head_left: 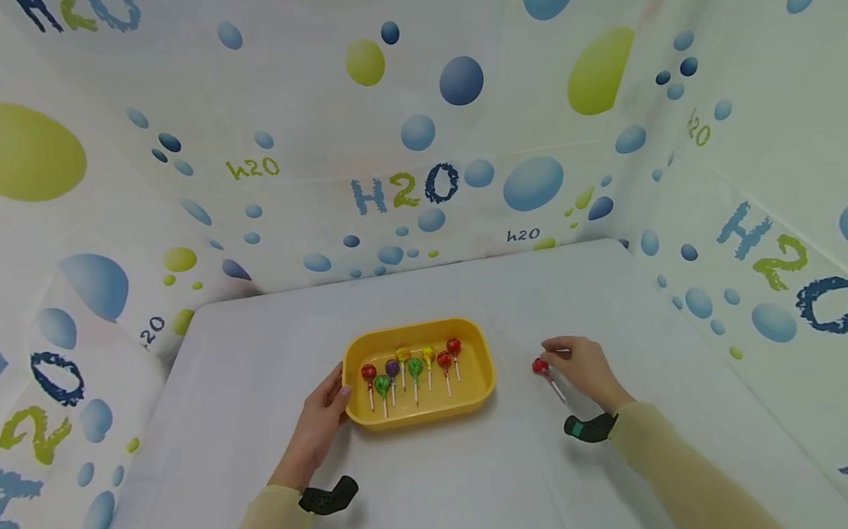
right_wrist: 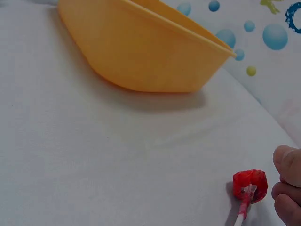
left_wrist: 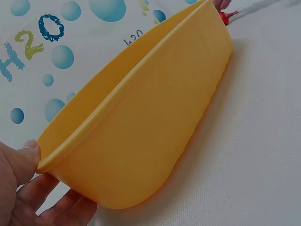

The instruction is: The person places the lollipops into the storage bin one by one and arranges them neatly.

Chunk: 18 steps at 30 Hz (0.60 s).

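My left hand point(head_left: 319, 423) grips the left end of a yellow plastic tray point(head_left: 423, 417). In the left wrist view its thumb lies on the rim and its fingers reach under the outside. Several wrapped lollipops lie in the tray, among them a purple lollipop point(head_left: 392, 368) and a green lollipop point(head_left: 415, 366), with red and yellow ones beside them. To the right of the tray, a single red lollipop point(head_left: 540, 365) lies on the white surface, stick toward me. My right hand point(head_left: 581, 370) is right beside its head; in the right wrist view, a small gap separates the bent fingers point(right_wrist: 288, 207) from the candy.
A white cloth point(head_left: 462, 476) covers the table. Behind and at both sides hang white sheets point(head_left: 319, 143) printed with blue and green bubbles and H2O lettering. Each wrist wears a dark camera band, the left band point(head_left: 329, 497) and the right band point(head_left: 591, 428).
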Each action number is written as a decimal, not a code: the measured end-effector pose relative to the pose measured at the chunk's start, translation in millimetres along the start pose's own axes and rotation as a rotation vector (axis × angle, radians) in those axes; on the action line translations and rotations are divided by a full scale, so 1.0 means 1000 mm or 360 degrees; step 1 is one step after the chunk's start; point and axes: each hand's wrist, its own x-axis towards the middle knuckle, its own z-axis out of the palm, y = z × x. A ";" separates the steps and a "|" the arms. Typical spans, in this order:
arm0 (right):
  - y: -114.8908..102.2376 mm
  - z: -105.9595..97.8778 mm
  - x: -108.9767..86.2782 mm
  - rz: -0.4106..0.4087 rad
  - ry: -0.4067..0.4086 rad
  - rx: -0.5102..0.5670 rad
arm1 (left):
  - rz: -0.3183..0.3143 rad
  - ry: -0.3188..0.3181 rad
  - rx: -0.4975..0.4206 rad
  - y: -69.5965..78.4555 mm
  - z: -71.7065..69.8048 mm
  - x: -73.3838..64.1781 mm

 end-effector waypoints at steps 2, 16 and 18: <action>0.002 0.005 -0.001 0.0001 -0.0009 0.0009 | -0.0005 0.0004 0.0001 0.000 0.000 0.000; 0.005 0.015 -0.001 0.0002 -0.0048 -0.0112 | 0.0012 -0.0013 -0.0018 0.003 0.000 -0.002; 0.006 0.015 -0.001 0.0000 -0.0044 -0.0104 | 0.0016 -0.0015 -0.0010 0.003 0.000 -0.003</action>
